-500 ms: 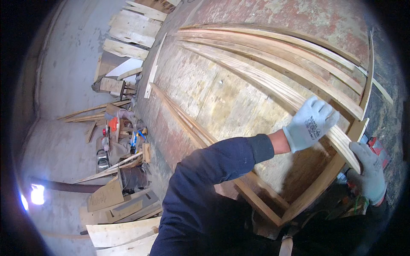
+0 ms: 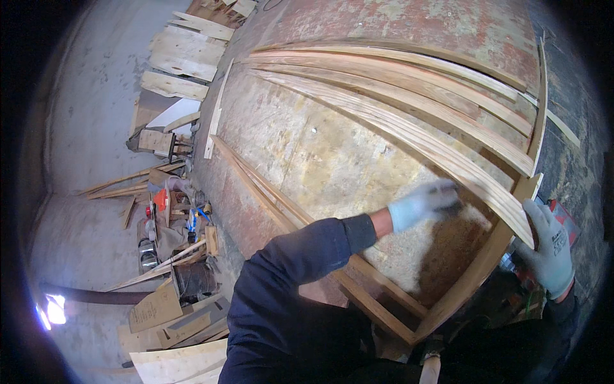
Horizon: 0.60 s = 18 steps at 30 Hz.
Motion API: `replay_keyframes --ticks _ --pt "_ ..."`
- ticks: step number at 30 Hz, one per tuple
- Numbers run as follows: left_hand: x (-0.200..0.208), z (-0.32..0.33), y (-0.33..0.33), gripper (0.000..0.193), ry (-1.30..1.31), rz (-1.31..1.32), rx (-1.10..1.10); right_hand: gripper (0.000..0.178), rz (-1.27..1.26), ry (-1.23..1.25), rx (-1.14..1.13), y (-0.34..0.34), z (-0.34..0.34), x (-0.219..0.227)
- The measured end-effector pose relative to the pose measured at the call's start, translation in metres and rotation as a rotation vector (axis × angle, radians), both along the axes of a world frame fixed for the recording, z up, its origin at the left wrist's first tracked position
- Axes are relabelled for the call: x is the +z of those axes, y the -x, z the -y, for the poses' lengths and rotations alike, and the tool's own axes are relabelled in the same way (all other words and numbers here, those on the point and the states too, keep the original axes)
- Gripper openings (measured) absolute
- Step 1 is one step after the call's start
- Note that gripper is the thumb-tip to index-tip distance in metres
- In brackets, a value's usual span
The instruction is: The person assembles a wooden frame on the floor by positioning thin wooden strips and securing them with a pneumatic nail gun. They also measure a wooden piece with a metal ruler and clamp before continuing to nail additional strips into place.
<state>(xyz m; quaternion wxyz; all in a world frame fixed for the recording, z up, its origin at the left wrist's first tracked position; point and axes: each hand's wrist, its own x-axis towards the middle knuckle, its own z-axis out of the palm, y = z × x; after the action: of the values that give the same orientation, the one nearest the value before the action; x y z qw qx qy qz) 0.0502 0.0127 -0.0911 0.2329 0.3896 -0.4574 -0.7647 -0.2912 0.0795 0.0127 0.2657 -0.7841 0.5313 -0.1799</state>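
Against a grey wall, scrap panels, cardboard and assorted clutter line the ground left of a broad, stained work surface. A worker in a dark jacket and pale gloves handles a long, pale board that runs along the right half of the work surface, its near end by a crosspiece at the surface's near right edge. The right hand grips that end between fingers and thumb. The left hand, blurred, is over the surface's near part, fingers extended, grasp loose and apart from the board. More long strips lie along the work surface's right side; narrow rails run along its left.
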Motion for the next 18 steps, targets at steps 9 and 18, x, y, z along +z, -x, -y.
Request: replay_keyframes --ticks 9,18 --pt "0.006 0.021 -0.016 0.042 -0.343 -0.363 0.208 0.064 0.016 -0.001 -0.092 0.002 -0.009 0.004" --pt "0.037 0.013 0.013 0.053 -0.291 -0.367 0.237 0.042 0.722 -0.874 -0.205 0.037 0.031 0.034"
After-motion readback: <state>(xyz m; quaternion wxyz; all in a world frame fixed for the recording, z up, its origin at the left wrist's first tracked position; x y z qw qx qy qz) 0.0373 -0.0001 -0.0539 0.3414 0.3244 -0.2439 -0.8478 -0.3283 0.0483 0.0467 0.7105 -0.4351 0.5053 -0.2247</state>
